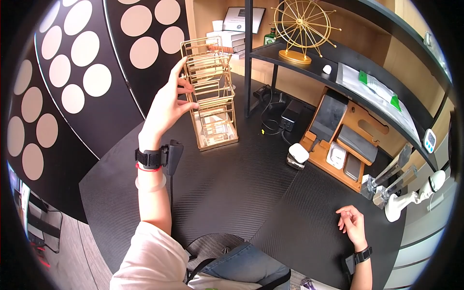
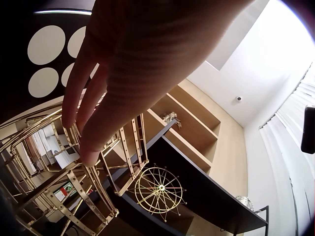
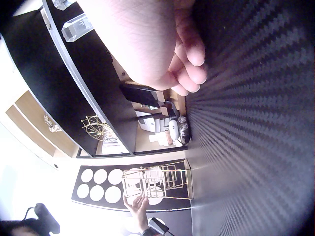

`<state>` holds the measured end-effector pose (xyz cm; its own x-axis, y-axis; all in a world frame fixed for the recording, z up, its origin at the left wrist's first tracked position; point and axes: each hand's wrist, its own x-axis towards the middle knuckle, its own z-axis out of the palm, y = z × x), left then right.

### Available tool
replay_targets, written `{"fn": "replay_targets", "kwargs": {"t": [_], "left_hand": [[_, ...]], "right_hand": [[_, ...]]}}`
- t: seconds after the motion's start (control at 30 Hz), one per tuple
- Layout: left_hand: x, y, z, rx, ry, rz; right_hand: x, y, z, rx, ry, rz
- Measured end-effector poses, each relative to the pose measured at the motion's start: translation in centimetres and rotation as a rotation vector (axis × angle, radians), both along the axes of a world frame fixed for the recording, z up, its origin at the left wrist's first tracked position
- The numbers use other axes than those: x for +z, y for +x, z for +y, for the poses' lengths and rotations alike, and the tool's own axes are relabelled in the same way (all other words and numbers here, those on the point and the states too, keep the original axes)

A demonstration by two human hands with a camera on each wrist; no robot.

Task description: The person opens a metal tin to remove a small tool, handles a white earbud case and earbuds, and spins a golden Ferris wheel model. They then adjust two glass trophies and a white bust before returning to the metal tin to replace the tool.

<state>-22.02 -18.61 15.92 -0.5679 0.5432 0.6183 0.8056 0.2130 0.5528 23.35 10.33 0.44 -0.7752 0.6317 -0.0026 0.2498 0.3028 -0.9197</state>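
A tall gold wire rack (image 1: 212, 100) with several tiers stands on a flat base at the back of the black table (image 1: 232, 183). My left hand (image 1: 163, 107) grips its left side, with thumb and fingers spread along the thin bars. In the left wrist view the fingers (image 2: 81, 93) reach in among the gold bars (image 2: 74, 182). My right hand (image 1: 353, 226) rests low over the table at the right, fingers loosely curled and holding nothing. The right wrist view shows that hand (image 3: 162, 54) close over the textured tabletop (image 3: 256, 123).
Right of the rack stands a black shelf (image 1: 314, 72) bearing a gold wheel ornament (image 1: 300, 21). Below it are a wooden phone stand (image 1: 314, 166), a white-topped small device (image 1: 298, 153) and a black adapter with cables (image 1: 291, 116). Clear blocks (image 1: 382, 193) and a white camera (image 1: 401, 203) stand farther right.
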Motion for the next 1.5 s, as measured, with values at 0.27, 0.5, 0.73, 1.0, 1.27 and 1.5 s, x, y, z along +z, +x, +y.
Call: {"fn": "replay_targets", "kwargs": {"t": [0.27, 0.5, 0.73, 1.0, 1.27, 1.5], "left_hand": [[0.1, -0.3, 0.3, 0.167, 0.114, 0.335], [-0.4, -1.3, 0.5, 0.099, 0.152, 0.42], [0.3, -0.5, -0.1, 0.04, -0.017, 0.397], [-0.3, -0.6, -0.3, 0.033, 0.08, 0.165], [-0.5, -0.6, -0.7, 0.022, -0.066, 0.079], [-0.6, -1.5, -0.1, 0.1, 0.066, 0.183]], "right_hand": [[0.1, 0.0, -0.1, -0.012, -0.014, -0.007], [-0.1, 0.0, 0.2, 0.021, 0.001, -0.006], [0.0, 0.0, 0.0, -0.004, -0.005, -0.006], [0.0, -0.1, 0.0, -0.004, -0.004, -0.003], [-0.2, 0.0, 0.1, 0.001, -0.014, 0.01], [-0.5, 0.1, 0.3, 0.012, 0.01, 0.001]]}}
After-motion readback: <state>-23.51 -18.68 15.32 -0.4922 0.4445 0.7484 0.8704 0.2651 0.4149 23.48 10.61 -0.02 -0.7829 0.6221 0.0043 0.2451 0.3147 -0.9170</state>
